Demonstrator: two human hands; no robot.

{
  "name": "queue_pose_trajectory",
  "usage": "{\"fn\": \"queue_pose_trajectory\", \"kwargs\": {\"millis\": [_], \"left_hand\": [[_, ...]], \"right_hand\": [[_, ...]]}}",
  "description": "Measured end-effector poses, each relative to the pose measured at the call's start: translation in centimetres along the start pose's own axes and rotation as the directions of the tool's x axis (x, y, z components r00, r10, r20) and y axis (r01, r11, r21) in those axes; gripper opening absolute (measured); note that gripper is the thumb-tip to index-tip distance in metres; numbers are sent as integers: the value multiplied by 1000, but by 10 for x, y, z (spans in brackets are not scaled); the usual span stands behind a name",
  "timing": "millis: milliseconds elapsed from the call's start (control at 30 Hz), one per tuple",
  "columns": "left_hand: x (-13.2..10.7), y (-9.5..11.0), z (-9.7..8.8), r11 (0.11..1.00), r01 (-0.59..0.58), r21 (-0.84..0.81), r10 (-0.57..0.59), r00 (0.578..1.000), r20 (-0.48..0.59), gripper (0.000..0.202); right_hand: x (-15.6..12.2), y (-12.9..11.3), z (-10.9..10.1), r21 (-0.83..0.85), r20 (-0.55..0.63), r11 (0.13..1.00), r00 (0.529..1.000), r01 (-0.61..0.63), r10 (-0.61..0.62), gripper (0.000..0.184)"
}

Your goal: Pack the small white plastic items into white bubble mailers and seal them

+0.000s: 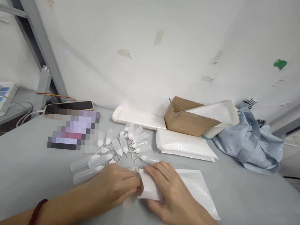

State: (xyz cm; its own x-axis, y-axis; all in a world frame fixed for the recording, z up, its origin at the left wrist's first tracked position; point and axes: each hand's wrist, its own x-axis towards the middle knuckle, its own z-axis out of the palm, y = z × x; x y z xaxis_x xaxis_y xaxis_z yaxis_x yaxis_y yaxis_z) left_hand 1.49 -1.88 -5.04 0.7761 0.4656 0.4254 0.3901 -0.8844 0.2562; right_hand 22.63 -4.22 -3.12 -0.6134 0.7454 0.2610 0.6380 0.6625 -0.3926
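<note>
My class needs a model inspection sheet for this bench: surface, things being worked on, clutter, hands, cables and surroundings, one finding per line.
Surface: grey table, smooth and pale.
Things being worked on: a white padded envelope in hand; translucent tubes with white caps and loops lie loosely bunched behind.
Clutter: phone and a pixelated item at left; open cardboard box, white packets before it, blue cloth bag at right.
Hands: right hand grips the envelope; left hand has its fingers at the envelope's end, their grip partly hidden.
Cables: white cable runs to the phone; black cable beyond the bag.
Surroundings: white wall with tape scraps; grey metal frame at left.
</note>
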Motion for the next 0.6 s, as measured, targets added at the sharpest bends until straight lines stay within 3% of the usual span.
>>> {"fn": "queue_pose_trajectory", "kwargs": {"millis": [100, 200, 333, 433, 500, 600], "left_hand": [[0, 0, 0, 999, -39, 11, 39, 999, -13, 28], [2, -3, -4, 998, 1, -65, -6, 997, -78, 24], [5, -16, -17, 967, 233, -108, -253, 937, -242, 16], [7, -27, -22, 918, 387, -85, -395, 887, -240, 17], [7, -32, -20, 929, 363, -68, -369, 908, -197, 19], [6, -33, -11, 975, 222, -30, -224, 972, -73, 26]], "right_hand": [[0, 1, 0, -3, -12, 1000, 1000, 4, -4, 51], [0, 6, -2, -23, -20, 1000, 1000, -3, 2, 52], [2, 17, -10, -83, -71, 995, 997, -47, 41, 48], [3, 25, -17, -129, -181, 987, 981, -99, 75, 43], [4, 28, -20, -143, -254, 982, 963, -126, 86, 40], [4, 30, -23, -152, -301, 978, 949, -141, 90, 39]]}}
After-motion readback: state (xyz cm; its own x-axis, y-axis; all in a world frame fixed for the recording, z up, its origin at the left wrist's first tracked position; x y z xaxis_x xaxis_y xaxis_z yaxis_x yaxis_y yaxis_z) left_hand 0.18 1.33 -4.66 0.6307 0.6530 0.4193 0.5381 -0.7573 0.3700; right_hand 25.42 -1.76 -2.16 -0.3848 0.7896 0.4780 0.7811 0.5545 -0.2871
